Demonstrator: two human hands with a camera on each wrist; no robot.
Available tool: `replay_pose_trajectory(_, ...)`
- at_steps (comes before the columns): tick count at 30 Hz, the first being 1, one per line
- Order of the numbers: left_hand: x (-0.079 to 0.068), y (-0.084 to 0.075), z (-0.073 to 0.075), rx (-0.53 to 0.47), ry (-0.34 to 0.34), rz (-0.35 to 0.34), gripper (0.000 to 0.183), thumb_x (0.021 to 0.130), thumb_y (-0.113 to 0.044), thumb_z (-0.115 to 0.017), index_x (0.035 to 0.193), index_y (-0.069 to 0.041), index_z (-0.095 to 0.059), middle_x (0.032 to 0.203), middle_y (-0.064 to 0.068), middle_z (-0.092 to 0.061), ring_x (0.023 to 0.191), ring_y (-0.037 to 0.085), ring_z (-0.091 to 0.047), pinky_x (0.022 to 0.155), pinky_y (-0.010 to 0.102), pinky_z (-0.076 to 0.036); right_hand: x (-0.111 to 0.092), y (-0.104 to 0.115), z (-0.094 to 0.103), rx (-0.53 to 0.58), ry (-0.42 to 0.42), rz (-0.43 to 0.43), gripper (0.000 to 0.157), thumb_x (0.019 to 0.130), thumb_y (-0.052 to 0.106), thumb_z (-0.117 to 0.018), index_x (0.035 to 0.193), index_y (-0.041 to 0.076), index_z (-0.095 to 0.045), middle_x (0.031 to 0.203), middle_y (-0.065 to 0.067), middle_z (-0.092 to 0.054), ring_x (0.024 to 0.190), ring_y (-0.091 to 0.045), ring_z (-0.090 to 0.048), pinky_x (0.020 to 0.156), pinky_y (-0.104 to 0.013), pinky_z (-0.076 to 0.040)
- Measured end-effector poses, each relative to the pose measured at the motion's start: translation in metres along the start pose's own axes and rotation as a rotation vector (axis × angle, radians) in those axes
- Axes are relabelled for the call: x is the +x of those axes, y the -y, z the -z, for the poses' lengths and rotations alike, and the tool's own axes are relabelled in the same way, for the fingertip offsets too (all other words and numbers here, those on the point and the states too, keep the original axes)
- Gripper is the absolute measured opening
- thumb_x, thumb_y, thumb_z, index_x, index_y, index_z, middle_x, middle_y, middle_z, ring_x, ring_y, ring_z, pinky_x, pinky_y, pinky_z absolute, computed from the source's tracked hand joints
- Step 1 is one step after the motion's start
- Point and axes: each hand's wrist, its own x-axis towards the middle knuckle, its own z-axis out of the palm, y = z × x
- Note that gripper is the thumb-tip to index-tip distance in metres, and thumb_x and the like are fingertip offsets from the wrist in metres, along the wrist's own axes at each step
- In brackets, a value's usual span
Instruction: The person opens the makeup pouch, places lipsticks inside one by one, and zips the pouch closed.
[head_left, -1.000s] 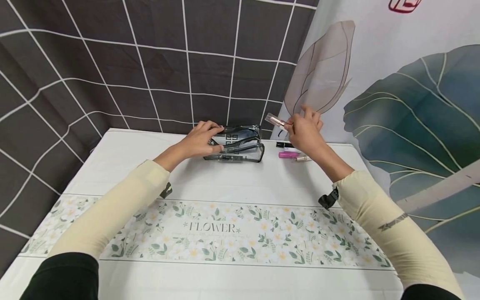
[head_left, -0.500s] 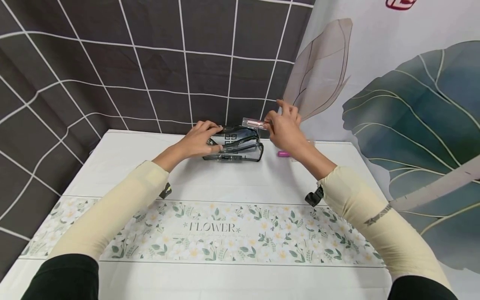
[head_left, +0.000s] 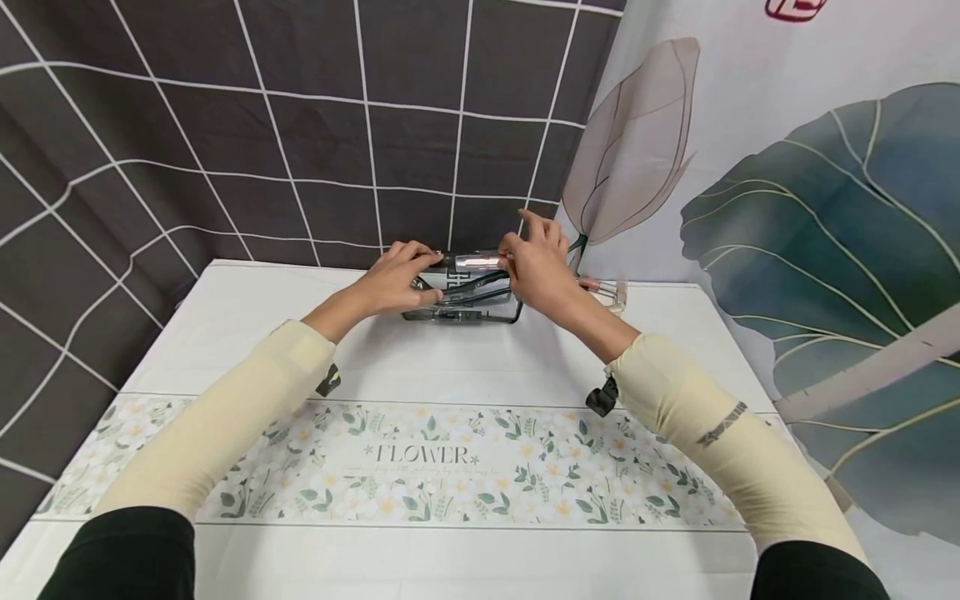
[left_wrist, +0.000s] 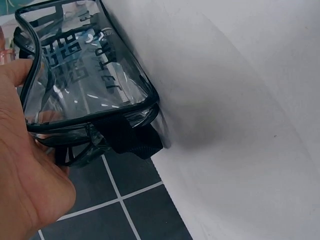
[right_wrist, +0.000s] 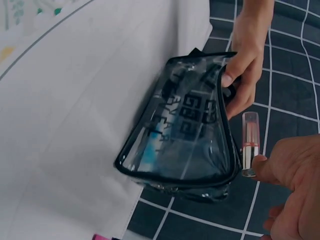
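A see-through toiletry bag (right_wrist: 185,135) with black piping and black lettering stands at the far edge of the white table. My left hand (head_left: 401,279) grips its upper edge at the left end, thumb on the near side; the left wrist view shows the bag (left_wrist: 85,75) against the palm. Between thumb and fingers my right hand (head_left: 540,267) pinches a lipstick tube (right_wrist: 250,145) with a clear cap and pink and silver body. In the head view that tube lies level over the bag's mouth, partly hidden by the fingers.
Beyond the right hand, small cosmetic tubes (head_left: 603,289) lie on the table near its back edge, partly covered by the wrist. A dark grid-patterned curtain (head_left: 420,150) hangs right behind the bag. A flower-print band (head_left: 427,467) crosses the white tabletop (head_left: 420,367).
My right hand has carried the lipstick tube leftward and slightly down, from above the small tubes to the bag's mouth. My left hand has stayed on the bag.
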Motion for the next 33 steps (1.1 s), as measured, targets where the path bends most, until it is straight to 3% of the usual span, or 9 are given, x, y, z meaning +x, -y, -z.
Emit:
replay_pose_trajectory(13,-0.001,-0.002,0.001,0.006,0.002,0.000,0.080,0.106,-0.044,-0.063,0.174,-0.007,-0.044,0.171,0.019,-0.043,0.156,0.041,-0.037,0.133,0.066,-0.029,0.010,0.009,-0.011,0.022,0.007,-0.024,0.024,0.116,0.018,-0.065,0.133,0.006,-0.077,0.186,-0.026,-0.022,0.166,-0.051,-0.021,0.134,-0.071,-0.019)
replay_pose_trajectory(19,0.000,-0.002,0.002,-0.003,0.005,0.004,0.079,0.105,-0.044,-0.062,0.173,-0.007,-0.045,0.171,0.018,-0.043,0.156,0.041,-0.036,0.134,0.066,-0.028,0.010,0.007,-0.010,0.048,0.009,-0.027,0.032,0.116,0.024,-0.064,0.142,0.008,-0.074,0.187,-0.027,-0.019,0.167,-0.052,-0.022,0.134,-0.073,-0.019)
replay_pose_trajectory(33,0.001,0.000,0.001,0.004,-0.001,0.008,0.078,0.106,-0.044,-0.061,0.173,-0.007,-0.045,0.171,0.018,-0.044,0.156,0.041,-0.036,0.134,0.066,-0.028,0.008,0.005,-0.013,0.076,0.005,-0.017,0.035,0.116,0.025,-0.066,0.144,0.007,-0.073,0.185,-0.029,-0.021,0.166,-0.053,-0.022,0.133,-0.075,-0.018)
